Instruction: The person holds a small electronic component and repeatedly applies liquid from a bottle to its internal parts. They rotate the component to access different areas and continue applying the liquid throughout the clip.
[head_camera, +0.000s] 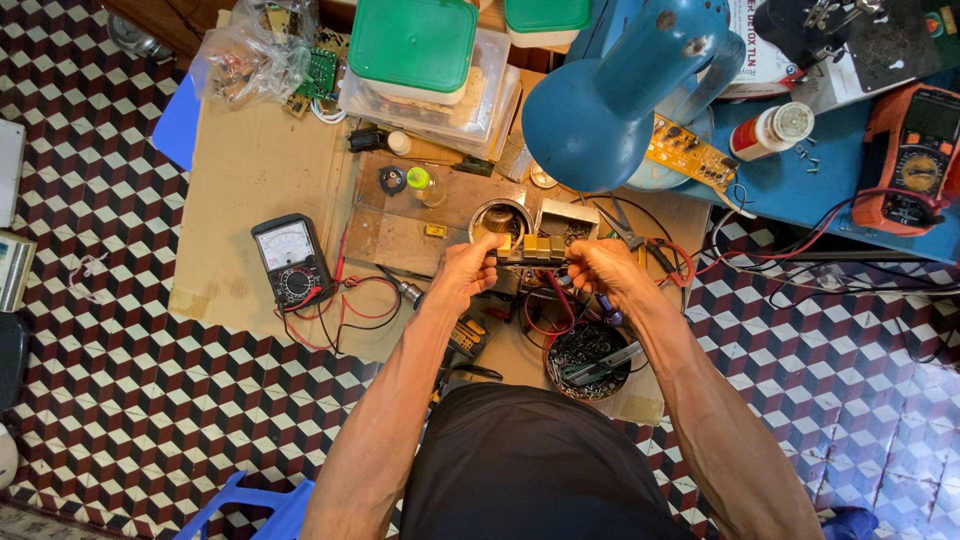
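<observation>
We grip a small yellow transformer (540, 250) between both hands, long axis running nine to three. Our left hand (468, 268) pinches its nine o'clock end, our right hand (602, 268) its three o'clock end, equally near, above the tin (500, 215).

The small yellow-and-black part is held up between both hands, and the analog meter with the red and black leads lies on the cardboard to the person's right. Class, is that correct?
Not quite. In the head view the analog meter lies on the cardboard to the person's left. Both the left hand and the right hand do hold the small yellow-and-black part.

Glossy blue metal lamp shade (600, 110), matt cardboard sheet (255, 200)
</observation>
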